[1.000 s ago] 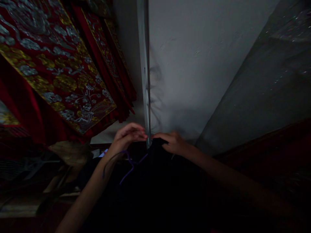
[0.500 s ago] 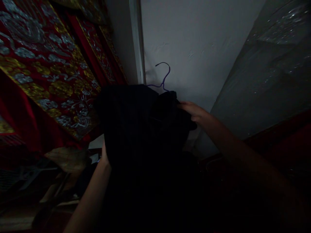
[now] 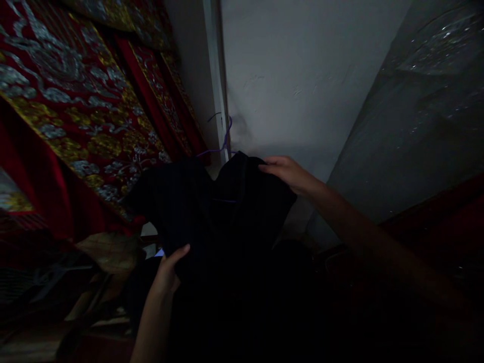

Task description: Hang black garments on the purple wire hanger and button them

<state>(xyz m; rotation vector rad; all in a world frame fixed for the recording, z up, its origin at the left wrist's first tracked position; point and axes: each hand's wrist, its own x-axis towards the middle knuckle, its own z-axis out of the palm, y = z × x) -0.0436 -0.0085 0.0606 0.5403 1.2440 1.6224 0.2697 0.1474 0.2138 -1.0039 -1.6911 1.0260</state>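
A dark, nearly black shirt (image 3: 185, 201) with a collar hangs on a thin purple clothes hanger (image 3: 226, 141), whose hook rises above the neckline. My left hand (image 3: 170, 267) grips the shirt's lower left side, its thumb on the front and the other fingers hidden behind the cloth. At the upper right shoulder, my right hand (image 3: 283, 171) pinches the fabric near the collar. Part of the hanger's lower bar shows inside the neck opening. The lower part of the shirt is lost in shadow.
A red cloth (image 3: 94, 101) embroidered in gold and silver hangs at the left. Behind the shirt stands a pale wall (image 3: 295, 91) with a vertical edge strip (image 3: 215, 55). Shiny plastic sheeting (image 3: 423, 101) covers the right side. Dim clutter lies lower left.
The hanger has shifted left and slightly down. The shirt's right shoulder is now spread out and its neckline shows. My left thumb has come onto the front, and my right hand has moved slightly left.
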